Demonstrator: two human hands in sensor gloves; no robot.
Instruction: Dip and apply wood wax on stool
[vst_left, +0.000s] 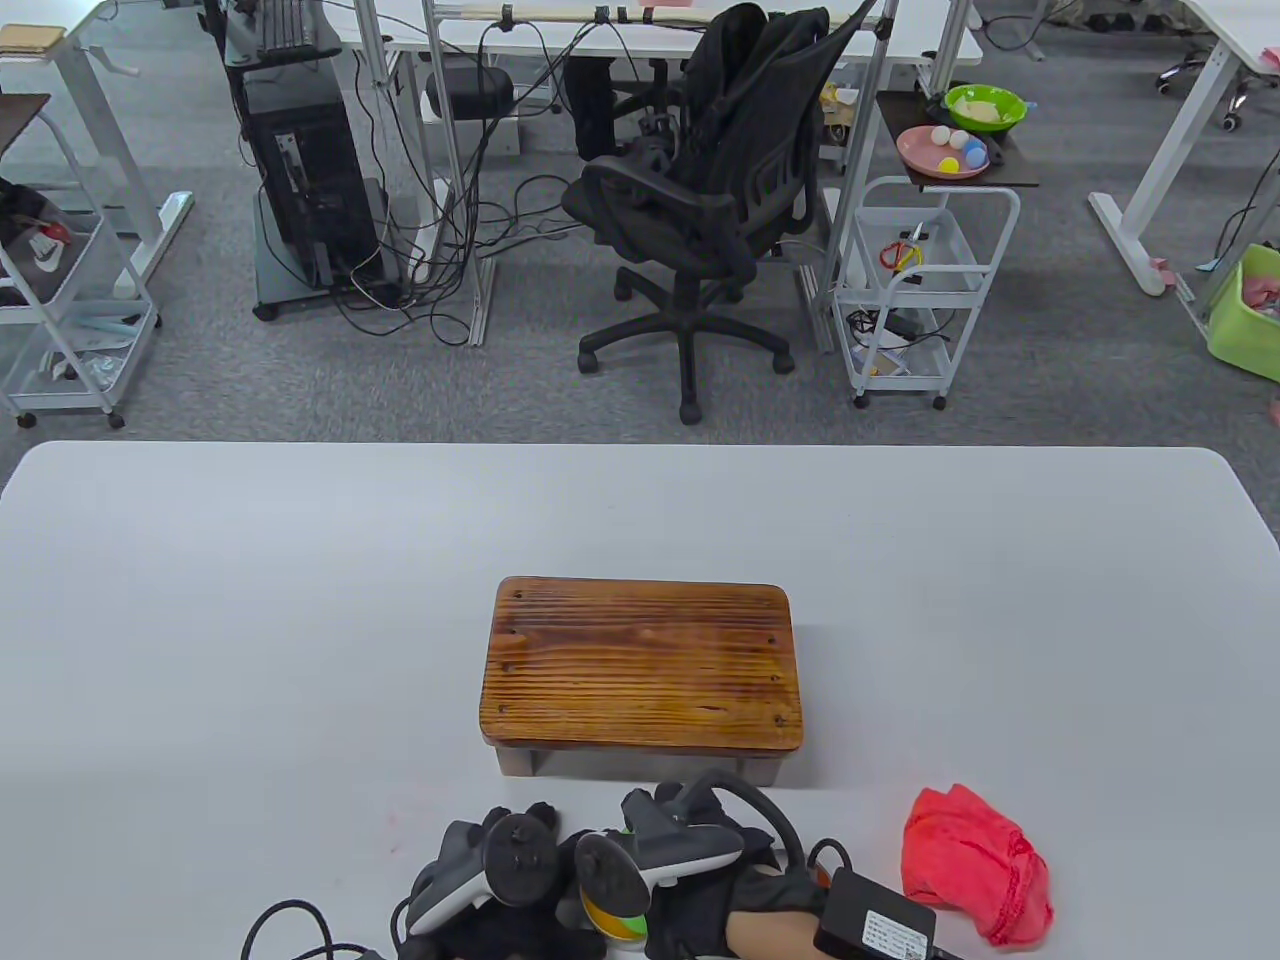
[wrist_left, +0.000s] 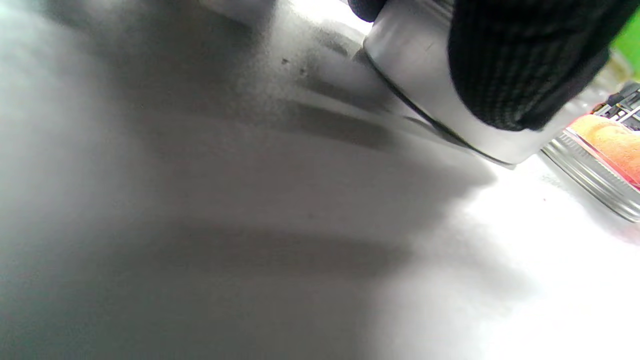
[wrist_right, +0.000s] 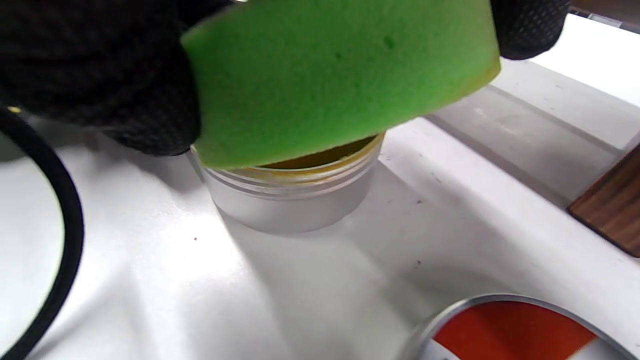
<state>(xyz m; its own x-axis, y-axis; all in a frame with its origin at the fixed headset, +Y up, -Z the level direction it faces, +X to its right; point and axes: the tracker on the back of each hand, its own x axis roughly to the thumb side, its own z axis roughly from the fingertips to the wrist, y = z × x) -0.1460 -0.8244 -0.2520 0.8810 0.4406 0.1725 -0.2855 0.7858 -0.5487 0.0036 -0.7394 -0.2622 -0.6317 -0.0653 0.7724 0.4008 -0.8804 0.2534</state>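
Fingers (wrist_right: 100, 75) of the right hand (vst_left: 700, 880) pinch a green sponge (wrist_right: 340, 75) onto the wax jar (wrist_right: 290, 200).
Left hand (vst_left: 480, 880) grips that jar's side, just before the stool (vst_left: 640, 665).

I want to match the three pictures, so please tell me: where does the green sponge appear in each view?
Table view: green sponge shows only as a sliver at the bottom edge, under the trackers.
Left wrist view: a green patch at the top right corner, probably the sponge.
Right wrist view: fills the top centre, pressed on the wax jar.
Shared landmark: the white table.
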